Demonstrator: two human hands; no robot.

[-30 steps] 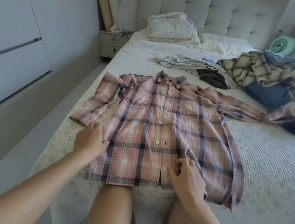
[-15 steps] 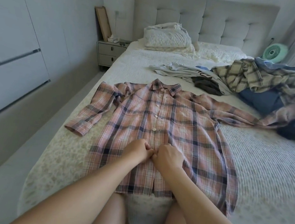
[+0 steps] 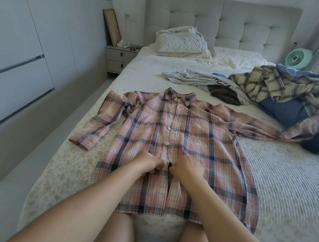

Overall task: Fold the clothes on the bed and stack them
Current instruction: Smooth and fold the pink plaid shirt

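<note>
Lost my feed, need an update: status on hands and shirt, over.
Both hands, left and right, pinch the placket of the pink shirt. Shirt flat, unfolded, lower front open. Clothes pile lies apart, right.

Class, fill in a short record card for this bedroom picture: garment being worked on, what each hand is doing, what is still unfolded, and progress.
garment: pink plaid shirt, flat on the bed, front up, sleeves spread
left hand: pinches the shirt's front opening below the fastened buttons
right hand: grips the opposite edge of the opening
unfolded: pile of clothes at the far right of the bed
progress: shirt not yet folded; no stack visible
</note>
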